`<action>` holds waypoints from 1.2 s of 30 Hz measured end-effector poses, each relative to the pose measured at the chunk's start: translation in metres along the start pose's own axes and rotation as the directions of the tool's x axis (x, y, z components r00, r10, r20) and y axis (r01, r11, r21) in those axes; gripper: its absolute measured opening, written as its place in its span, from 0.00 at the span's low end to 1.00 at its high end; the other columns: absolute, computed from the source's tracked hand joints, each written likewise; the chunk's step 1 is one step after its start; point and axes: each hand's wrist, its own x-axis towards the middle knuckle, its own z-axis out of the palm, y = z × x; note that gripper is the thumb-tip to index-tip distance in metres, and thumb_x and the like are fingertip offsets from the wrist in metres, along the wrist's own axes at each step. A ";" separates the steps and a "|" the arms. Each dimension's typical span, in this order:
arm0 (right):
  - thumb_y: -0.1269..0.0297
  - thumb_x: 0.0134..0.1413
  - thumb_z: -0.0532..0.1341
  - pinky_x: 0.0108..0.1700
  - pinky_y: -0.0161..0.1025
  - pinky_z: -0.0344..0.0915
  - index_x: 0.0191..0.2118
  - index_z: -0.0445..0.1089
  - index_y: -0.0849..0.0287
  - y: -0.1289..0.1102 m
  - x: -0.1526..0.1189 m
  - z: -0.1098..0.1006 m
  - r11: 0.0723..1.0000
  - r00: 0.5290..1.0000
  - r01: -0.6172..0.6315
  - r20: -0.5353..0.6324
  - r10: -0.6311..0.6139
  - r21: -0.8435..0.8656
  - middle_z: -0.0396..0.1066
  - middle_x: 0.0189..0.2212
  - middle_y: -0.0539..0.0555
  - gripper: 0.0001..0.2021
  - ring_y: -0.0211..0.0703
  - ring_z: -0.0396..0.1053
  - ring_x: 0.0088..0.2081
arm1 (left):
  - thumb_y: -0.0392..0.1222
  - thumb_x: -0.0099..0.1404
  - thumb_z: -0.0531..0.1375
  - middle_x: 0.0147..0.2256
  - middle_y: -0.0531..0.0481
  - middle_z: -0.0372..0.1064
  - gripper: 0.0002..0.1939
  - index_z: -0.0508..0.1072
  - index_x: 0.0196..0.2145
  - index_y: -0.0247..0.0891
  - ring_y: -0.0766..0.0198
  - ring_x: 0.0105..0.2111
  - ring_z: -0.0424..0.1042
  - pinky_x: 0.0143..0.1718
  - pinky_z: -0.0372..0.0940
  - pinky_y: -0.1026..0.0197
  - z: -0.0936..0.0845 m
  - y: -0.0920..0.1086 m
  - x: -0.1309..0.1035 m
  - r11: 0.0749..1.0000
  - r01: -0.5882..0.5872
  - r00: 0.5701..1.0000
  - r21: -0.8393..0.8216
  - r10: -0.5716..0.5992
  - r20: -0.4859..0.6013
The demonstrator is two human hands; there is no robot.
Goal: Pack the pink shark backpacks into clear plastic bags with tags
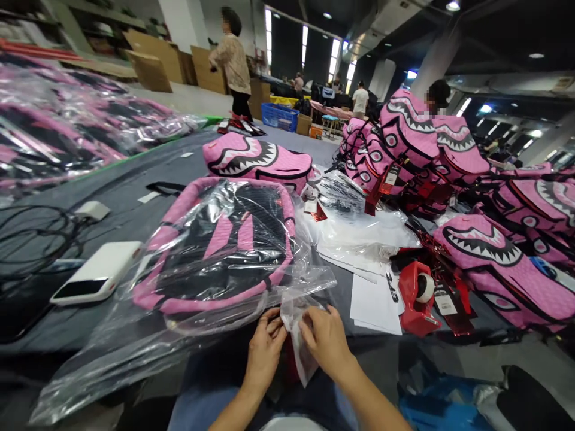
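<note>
A pink and black backpack lies inside a clear plastic bag on the grey-covered table. At the table's front edge, my left hand pinches the left side of a small translucent bag. My right hand is closed on the same small bag from the right. Something dark red shows behind the small bag, between the hands; what it is cannot be made out. Right of the hands are white paper sheets and a red tape dispenser.
Behind the bagged backpack lies another pink backpack. Several pink backpacks are piled at the right, near a stack of clear bags. A white device and black cables lie left. A person stands beyond the table.
</note>
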 end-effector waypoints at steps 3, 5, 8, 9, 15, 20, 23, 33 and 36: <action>0.49 0.60 0.64 0.43 0.42 0.66 0.44 0.70 0.56 -0.003 0.009 -0.001 0.997 0.999 0.003 -0.046 -0.007 -0.071 0.79 0.35 0.55 0.16 0.52 0.77 0.38 | 0.56 0.47 0.70 0.36 0.44 0.80 0.27 0.72 0.41 0.40 0.47 0.41 0.80 0.46 0.72 0.51 0.015 0.004 0.012 0.998 0.001 1.000 -0.059 -0.001 0.005; 0.48 0.61 0.63 0.36 0.39 0.62 0.40 0.70 0.56 -0.001 0.016 0.002 0.989 0.998 -0.026 -0.056 0.018 -0.143 0.78 0.34 0.56 0.15 0.51 0.77 0.36 | 0.51 0.45 0.71 0.35 0.44 0.80 0.23 0.74 0.37 0.40 0.47 0.40 0.80 0.46 0.71 0.51 0.021 0.005 0.017 0.995 -0.001 1.000 -0.103 -0.001 -0.018; 0.58 0.66 0.58 0.31 0.36 0.56 0.35 0.70 0.56 0.007 0.026 -0.002 0.986 0.999 -0.038 0.033 0.044 -0.163 0.77 0.30 0.53 0.10 0.46 0.76 0.31 | 0.48 0.42 0.72 0.33 0.43 0.80 0.20 0.76 0.33 0.38 0.47 0.39 0.79 0.44 0.71 0.52 0.021 0.006 0.016 0.986 0.015 1.000 -0.165 -0.019 -0.025; 0.61 0.67 0.57 0.30 0.35 0.55 0.34 0.70 0.55 0.009 0.030 -0.008 0.988 0.996 -0.027 0.081 0.039 -0.152 0.77 0.28 0.52 0.09 0.45 0.75 0.29 | 0.49 0.42 0.72 0.32 0.43 0.80 0.20 0.76 0.32 0.38 0.47 0.38 0.79 0.42 0.71 0.53 0.018 0.005 0.013 0.982 0.025 0.999 -0.185 -0.029 -0.017; 0.69 0.60 0.58 0.31 0.34 0.52 0.37 0.72 0.55 -0.002 0.039 -0.059 0.980 0.977 0.095 0.207 -0.057 -0.177 0.75 0.29 0.51 0.05 0.42 0.72 0.30 | 0.57 0.43 0.75 0.29 0.47 0.79 0.25 0.77 0.32 0.36 0.58 0.29 0.76 0.33 0.69 0.60 -0.009 0.009 -0.010 0.930 0.164 0.985 -0.330 -0.137 0.103; 0.72 0.58 0.55 0.31 0.34 0.50 0.38 0.69 0.56 -0.013 0.035 -0.069 0.985 0.962 0.118 0.259 -0.083 -0.123 0.71 0.27 0.50 0.08 0.41 0.68 0.28 | 0.58 0.41 0.78 0.29 0.49 0.78 0.29 0.77 0.35 0.37 0.63 0.27 0.75 0.32 0.70 0.62 -0.024 0.019 -0.021 0.839 0.305 0.949 -0.451 -0.226 0.221; 0.70 0.60 0.52 0.29 0.33 0.51 0.39 0.66 0.57 -0.017 0.028 -0.065 0.987 0.958 0.067 0.267 -0.106 0.149 0.61 0.21 0.44 0.07 0.37 0.59 0.23 | 0.54 0.43 0.79 0.31 0.49 0.79 0.28 0.79 0.38 0.37 0.64 0.28 0.76 0.34 0.71 0.63 -0.022 0.025 -0.026 0.768 0.357 0.929 -0.532 -0.234 0.285; 0.49 0.61 0.62 0.41 0.37 0.65 0.42 0.73 0.60 -0.005 0.010 -0.047 0.602 0.907 -0.312 0.420 -0.042 0.735 0.69 0.28 0.48 0.17 0.40 0.66 0.32 | 0.41 0.44 0.80 0.34 0.46 0.81 0.24 0.81 0.39 0.34 0.63 0.31 0.79 0.38 0.75 0.63 0.006 0.025 -0.024 0.529 0.466 0.883 -0.710 -0.229 0.409; 0.42 0.62 0.61 0.40 0.37 0.64 0.39 0.73 0.60 0.007 0.003 -0.042 0.646 0.911 -0.288 0.411 -0.043 0.707 0.71 0.30 0.49 0.22 0.40 0.66 0.33 | 0.42 0.41 0.81 0.30 0.49 0.80 0.23 0.81 0.35 0.36 0.64 0.29 0.78 0.36 0.74 0.65 0.013 0.021 -0.026 0.538 0.457 0.890 -0.708 -0.274 0.365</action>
